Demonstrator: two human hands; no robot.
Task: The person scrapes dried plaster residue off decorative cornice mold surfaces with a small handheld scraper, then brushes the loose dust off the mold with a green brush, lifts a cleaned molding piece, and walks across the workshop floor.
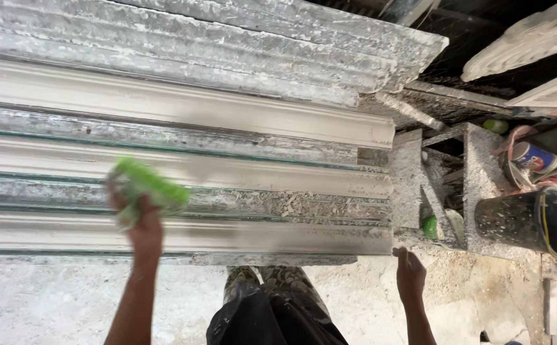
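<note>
Dusty trousers (272, 313) below; left hand (141, 220) fingers clutch a blurred green rag (147, 185), right hand (409, 275) fingers indistinct at mould (227, 236).

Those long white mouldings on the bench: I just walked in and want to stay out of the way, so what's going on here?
A person stands at the bench. Their left hand holds a green cloth, blurred, against the long white mouldings. Their right hand rests at the end corner of the nearest one. A black bucket lies on its side to the right.
</note>
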